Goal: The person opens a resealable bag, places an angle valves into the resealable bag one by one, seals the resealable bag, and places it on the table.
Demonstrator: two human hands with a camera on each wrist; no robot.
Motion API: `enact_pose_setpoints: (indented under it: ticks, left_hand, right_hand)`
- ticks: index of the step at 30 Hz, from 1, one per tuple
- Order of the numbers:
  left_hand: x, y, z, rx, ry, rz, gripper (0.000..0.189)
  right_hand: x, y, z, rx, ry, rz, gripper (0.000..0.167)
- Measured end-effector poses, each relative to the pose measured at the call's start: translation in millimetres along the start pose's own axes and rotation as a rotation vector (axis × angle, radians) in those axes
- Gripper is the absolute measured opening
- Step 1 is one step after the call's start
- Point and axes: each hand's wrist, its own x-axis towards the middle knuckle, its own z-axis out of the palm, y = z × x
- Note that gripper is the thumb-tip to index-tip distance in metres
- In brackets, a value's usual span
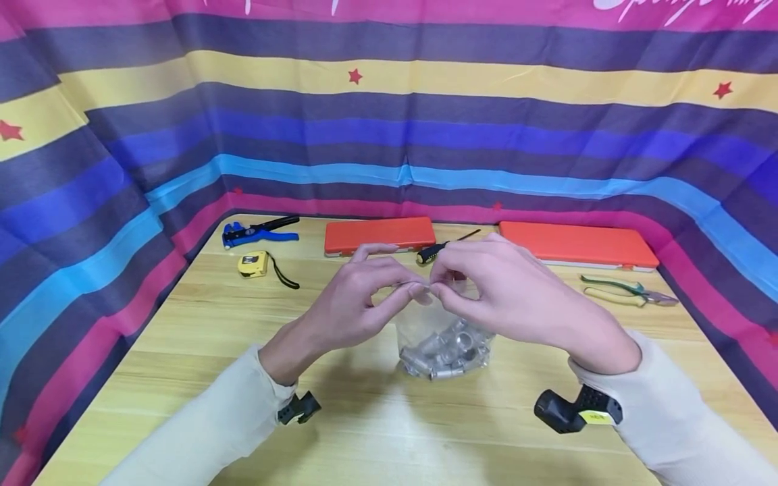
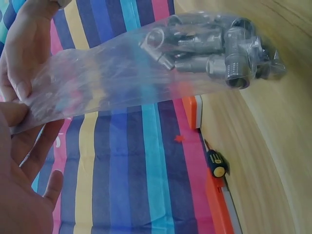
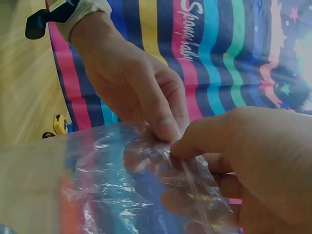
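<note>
A clear plastic bag [image 2: 97, 73] hangs between my two hands, its lower part filled with several grey metal sockets [image 1: 450, 347]. My left hand [image 1: 358, 297] pinches the bag's top edge between thumb and forefinger. Close beside it, my right hand [image 1: 498, 283] pinches the same edge, the two sets of fingertips almost meeting. In the right wrist view, the bag's mouth strip [image 3: 195, 185] runs under the right thumb, and some fingers show through the film. The sockets lie bunched at the bag's bottom, at or just above the wooden table [image 1: 377, 432].
Along the back lie blue-handled pliers [image 1: 261, 232], a yellow tape measure [image 1: 252, 264], a smaller red case [image 1: 379, 235], a screwdriver [image 1: 430, 253] and a longer red case [image 1: 577, 244]. Combination pliers [image 1: 632, 291] lie at the right. A striped curtain [image 1: 407, 101] surrounds the table.
</note>
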Motion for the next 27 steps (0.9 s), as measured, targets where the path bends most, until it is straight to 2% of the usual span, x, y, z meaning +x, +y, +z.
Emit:
enact_pose_setpoints:
  ticks: [4, 11, 16, 27]
  left_hand:
    - [-0.2, -2.9, 1.6, 0.006, 0.007, 0.033, 0.012]
    - [-0.6, -5.0, 0.3, 0.025, 0.019, 0.102, 0.012]
    - [-0.6, -4.2, -0.3, 0.038, 0.030, 0.158, 0.013]
    - [-7.2, -6.4, -1.4, -0.013, 0.070, 0.149, 0.015]
  right_hand:
    - [2.1, -1.2, 3.4, -0.026, 0.026, -0.024, 0.010]
    - [1.5, -0.9, 8.7, -0.112, 0.137, -0.168, 0.018]
    - [-4.2, 0.6, 8.1, -0.149, 0.183, -0.208, 0.019]
    - [-16.3, 8.2, -0.1, -0.221, 0.166, -0.224, 0.016]
